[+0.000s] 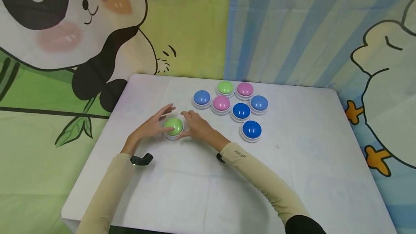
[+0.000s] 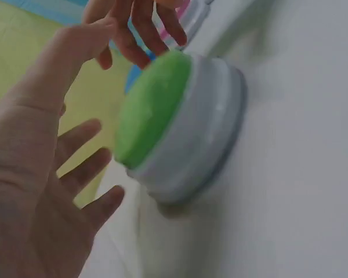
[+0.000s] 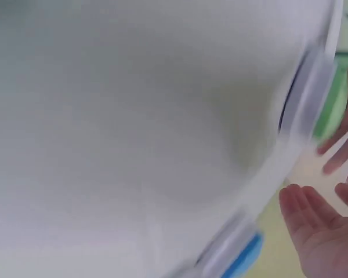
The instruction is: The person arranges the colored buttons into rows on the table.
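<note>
A round push button with a green dome point(image 1: 173, 125) and a pale base sits on the white table, between the two hands. To its left is the left hand point(image 1: 150, 128), fingers spread and thumb overlapping the dome's edge in the head view. The left wrist view shows these fingers point(image 2: 84, 168) straight and apart from the button's side point(image 2: 191, 133). From the right comes the right hand point(image 1: 199, 126), its fingers and thumb parted beside the same button. In the right wrist view its palm point(image 3: 327, 237) faces up, with nothing held in it.
Farther back and right on the white table point(image 1: 308, 136) stands a cluster of similar buttons: a green one point(image 1: 225, 87), pink ones point(image 1: 221, 103) and several blue ones point(image 1: 241, 111). The nearest blue button point(image 1: 251, 129) lies right of the right hand. A printed cloth backdrop point(image 1: 188, 28) rises behind the table.
</note>
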`<state>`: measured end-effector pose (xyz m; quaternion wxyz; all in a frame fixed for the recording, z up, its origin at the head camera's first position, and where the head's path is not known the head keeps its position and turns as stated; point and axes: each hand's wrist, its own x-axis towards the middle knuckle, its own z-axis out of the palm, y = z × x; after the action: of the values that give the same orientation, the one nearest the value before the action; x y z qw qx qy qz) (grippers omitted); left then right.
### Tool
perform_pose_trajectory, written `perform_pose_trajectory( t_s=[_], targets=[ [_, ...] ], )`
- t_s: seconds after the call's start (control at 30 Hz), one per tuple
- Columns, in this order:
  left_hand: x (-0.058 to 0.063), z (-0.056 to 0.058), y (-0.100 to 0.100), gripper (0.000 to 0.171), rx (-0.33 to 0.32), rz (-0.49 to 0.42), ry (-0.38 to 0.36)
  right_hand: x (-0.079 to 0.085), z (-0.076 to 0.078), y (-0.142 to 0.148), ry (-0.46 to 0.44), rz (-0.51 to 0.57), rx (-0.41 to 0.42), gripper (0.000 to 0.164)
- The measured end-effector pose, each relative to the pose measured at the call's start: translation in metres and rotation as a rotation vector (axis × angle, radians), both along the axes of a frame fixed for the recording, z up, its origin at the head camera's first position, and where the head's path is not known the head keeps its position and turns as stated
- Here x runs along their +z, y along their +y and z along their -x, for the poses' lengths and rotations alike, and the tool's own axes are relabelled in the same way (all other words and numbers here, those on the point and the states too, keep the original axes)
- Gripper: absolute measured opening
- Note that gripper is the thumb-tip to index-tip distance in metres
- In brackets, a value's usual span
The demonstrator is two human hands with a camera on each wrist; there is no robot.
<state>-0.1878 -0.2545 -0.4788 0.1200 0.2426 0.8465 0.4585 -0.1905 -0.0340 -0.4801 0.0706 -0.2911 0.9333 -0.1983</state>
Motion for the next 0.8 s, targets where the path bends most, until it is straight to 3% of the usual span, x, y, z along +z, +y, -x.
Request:
perform_pose_trajectory(
  t_s=[0.07, 0.2, 0.33, 0.47, 0.63, 0.8],
  targets=[
    [0.008, 0.011, 0.005, 0.087, 0.050, 0.002, 0.006, 0.008, 0.013, 0.013, 0.009, 0.016, -0.003, 0.092],
    [0.007, 0.048, 0.021, 0.084, 0.070, 0.096, 0.044, 0.018, 0.046, 0.039, 0.018, 0.021, -0.067, 0.083],
    [0.003, 0.086, 0.048, 0.084, 0.008, 0.208, 0.069, 0.014, 0.076, 0.059, -0.006, -0.001, -0.166, 0.079],
    [0.003, 0.115, 0.074, 0.084, -0.062, 0.323, 0.060, 0.004, 0.094, 0.072, -0.043, -0.053, -0.219, 0.079],
    [-0.003, 0.127, 0.088, 0.085, -0.120, 0.423, 0.036, -0.009, 0.096, 0.069, -0.019, -0.118, -0.168, 0.076],
    [-0.010, 0.128, 0.091, 0.086, -0.106, 0.415, 0.057, -0.010, 0.094, 0.061, 0.006, -0.100, -0.158, 0.074]
  ],
)
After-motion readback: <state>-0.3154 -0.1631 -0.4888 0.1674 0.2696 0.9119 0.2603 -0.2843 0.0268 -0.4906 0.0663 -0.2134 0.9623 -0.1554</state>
